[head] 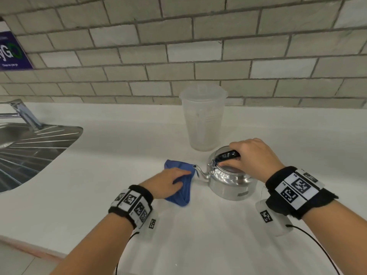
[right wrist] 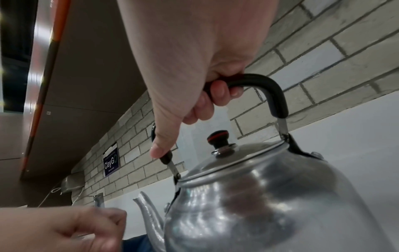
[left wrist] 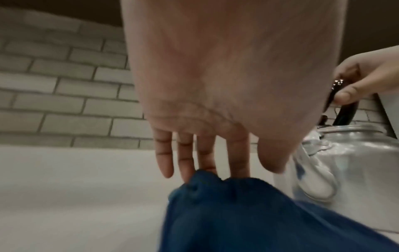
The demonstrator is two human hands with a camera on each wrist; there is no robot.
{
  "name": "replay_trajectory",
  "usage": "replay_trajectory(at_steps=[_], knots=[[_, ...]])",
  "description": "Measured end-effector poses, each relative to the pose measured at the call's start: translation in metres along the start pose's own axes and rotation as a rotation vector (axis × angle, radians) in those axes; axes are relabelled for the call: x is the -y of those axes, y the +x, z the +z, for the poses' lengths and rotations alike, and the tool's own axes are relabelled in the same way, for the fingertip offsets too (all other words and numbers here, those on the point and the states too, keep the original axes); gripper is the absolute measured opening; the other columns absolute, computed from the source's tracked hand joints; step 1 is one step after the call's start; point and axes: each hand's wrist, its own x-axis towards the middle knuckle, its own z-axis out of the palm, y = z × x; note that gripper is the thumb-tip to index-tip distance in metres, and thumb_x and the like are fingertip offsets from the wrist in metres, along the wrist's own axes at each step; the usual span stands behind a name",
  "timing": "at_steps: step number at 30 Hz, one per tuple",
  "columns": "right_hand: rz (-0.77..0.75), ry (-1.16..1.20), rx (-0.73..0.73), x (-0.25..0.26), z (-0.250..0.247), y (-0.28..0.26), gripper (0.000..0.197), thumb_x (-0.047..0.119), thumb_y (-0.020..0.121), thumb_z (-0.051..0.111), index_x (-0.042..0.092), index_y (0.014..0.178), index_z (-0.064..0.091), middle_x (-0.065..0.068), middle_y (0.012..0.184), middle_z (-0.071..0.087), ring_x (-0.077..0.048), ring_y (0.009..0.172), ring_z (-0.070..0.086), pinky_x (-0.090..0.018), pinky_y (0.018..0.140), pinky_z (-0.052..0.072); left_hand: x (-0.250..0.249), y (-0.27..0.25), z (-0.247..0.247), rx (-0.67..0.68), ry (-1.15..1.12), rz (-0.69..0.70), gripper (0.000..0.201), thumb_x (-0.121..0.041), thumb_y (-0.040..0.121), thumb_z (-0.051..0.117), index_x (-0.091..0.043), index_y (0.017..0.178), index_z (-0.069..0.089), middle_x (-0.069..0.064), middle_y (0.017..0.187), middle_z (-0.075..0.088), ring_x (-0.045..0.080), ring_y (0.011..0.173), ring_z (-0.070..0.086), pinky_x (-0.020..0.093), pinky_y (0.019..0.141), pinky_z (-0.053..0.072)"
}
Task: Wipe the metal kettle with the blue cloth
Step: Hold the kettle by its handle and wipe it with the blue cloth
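A shiny metal kettle [head: 228, 181] [right wrist: 270, 204] stands on the white counter [head: 198, 235], its spout pointing left. My right hand [head: 241, 155] [right wrist: 215, 95] grips its black arched handle [right wrist: 265, 85] from above. The crumpled blue cloth [head: 185, 187] [left wrist: 237, 213] lies on the counter just left of the spout. My left hand [head: 178, 178] [left wrist: 205, 167] rests on top of the cloth, fingers straight, their tips touching the fabric. In the left wrist view the kettle [left wrist: 356, 162] sits close on the right, with the cloth reflected in its side.
A translucent plastic jug [head: 202, 118] with a lid stands right behind the kettle. A steel sink drainer [head: 29, 147] and tap [head: 23, 114] are at the left. A grey brick wall [head: 178, 46] with a purple sign [head: 12, 52] backs the counter.
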Motion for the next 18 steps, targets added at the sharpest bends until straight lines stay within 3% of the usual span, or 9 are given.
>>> replay_trajectory(at_steps=[2, 4, 6, 8, 10, 12, 13, 16, 18], knots=[[-0.004, 0.006, -0.007, 0.000, 0.001, -0.001, 0.043, 0.066, 0.076, 0.058, 0.024, 0.072, 0.047, 0.003, 0.069, 0.064, -0.020, 0.065, 0.056, -0.032, 0.076, 0.044, -0.001, 0.001, -0.005, -0.003, 0.267, -0.084, 0.040, -0.043, 0.101, 0.044, -0.028, 0.135, 0.058, 0.005, 0.125, 0.055, 0.027, 0.118, 0.051, 0.036, 0.101, 0.040], [-0.006, 0.013, -0.011, -0.001, 0.003, -0.001, 0.043, 0.066, 0.076, 0.058, 0.023, 0.072, 0.051, 0.004, 0.068, 0.064, -0.018, 0.063, 0.052, -0.031, 0.075, 0.044, -0.006, -0.002, -0.017, -0.109, 0.450, -0.209, 0.051, -0.053, 0.101, 0.037, -0.016, 0.113, 0.069, 0.009, 0.119, 0.057, 0.029, 0.113, 0.052, 0.037, 0.096, 0.040], [-0.004, 0.007, -0.006, -0.002, 0.004, -0.001, 0.046, 0.067, 0.075, 0.057, 0.021, 0.076, 0.058, 0.004, 0.071, 0.066, -0.019, 0.065, 0.056, -0.031, 0.075, 0.044, -0.010, -0.005, -0.027, -0.249, 0.456, -0.223, 0.050, -0.047, 0.101, 0.041, -0.006, 0.103, 0.068, 0.010, 0.114, 0.056, 0.028, 0.107, 0.054, 0.035, 0.093, 0.042], [-0.003, 0.000, -0.003, -0.002, 0.005, -0.001, 0.048, 0.068, 0.075, 0.057, 0.021, 0.080, 0.061, 0.004, 0.072, 0.066, -0.019, 0.069, 0.060, -0.030, 0.075, 0.043, -0.009, -0.001, -0.030, -0.331, 0.251, -0.073, 0.030, -0.034, 0.098, 0.054, -0.008, 0.096, 0.068, 0.005, 0.110, 0.053, 0.025, 0.098, 0.056, 0.030, 0.087, 0.044], [0.000, 0.000, -0.005, -0.001, 0.004, -0.002, 0.048, 0.068, 0.076, 0.056, 0.021, 0.081, 0.061, 0.005, 0.073, 0.066, -0.019, 0.070, 0.060, -0.030, 0.076, 0.043, -0.002, 0.011, -0.027, -0.167, 0.097, 0.048, 0.017, -0.022, 0.097, 0.056, -0.014, 0.105, 0.067, 0.000, 0.114, 0.055, 0.023, 0.101, 0.059, 0.029, 0.092, 0.046], [0.003, 0.001, 0.000, -0.001, 0.004, -0.003, 0.048, 0.068, 0.076, 0.055, 0.021, 0.081, 0.061, 0.005, 0.073, 0.067, -0.018, 0.069, 0.060, -0.030, 0.077, 0.044, 0.003, 0.026, -0.018, 0.137, 0.116, 0.011, 0.032, -0.022, 0.096, 0.051, -0.025, 0.127, 0.057, -0.002, 0.137, 0.050, 0.025, 0.127, 0.052, 0.039, 0.108, 0.040], [0.004, 0.007, 0.004, -0.001, 0.004, -0.003, 0.047, 0.068, 0.076, 0.056, 0.021, 0.080, 0.060, 0.005, 0.072, 0.066, -0.017, 0.069, 0.060, -0.030, 0.077, 0.044, 0.004, 0.030, -0.014, 0.258, 0.172, -0.056, 0.043, -0.026, 0.097, 0.050, -0.030, 0.140, 0.045, -0.003, 0.153, 0.037, 0.026, 0.142, 0.038, 0.044, 0.114, 0.033], [0.002, 0.034, 0.018, -0.002, 0.003, -0.002, 0.042, 0.066, 0.076, 0.058, 0.025, 0.073, 0.049, 0.008, 0.065, 0.056, -0.015, 0.063, 0.052, -0.029, 0.074, 0.042, 0.005, 0.041, -0.006, 0.352, 0.305, -0.209, 0.069, -0.037, 0.104, 0.040, -0.028, 0.159, 0.000, 0.002, 0.167, -0.012, 0.029, 0.154, -0.005, 0.050, 0.122, 0.012], [0.002, 0.052, 0.036, -0.002, 0.002, -0.002, 0.041, 0.065, 0.076, 0.060, 0.027, 0.072, 0.045, 0.012, 0.063, 0.050, -0.014, 0.061, 0.048, -0.028, 0.072, 0.040, 0.004, 0.046, -0.003, 0.335, 0.357, -0.247, 0.069, -0.042, 0.106, 0.031, -0.029, 0.157, -0.014, 0.005, 0.165, -0.023, 0.033, 0.153, -0.012, 0.048, 0.122, 0.004]])
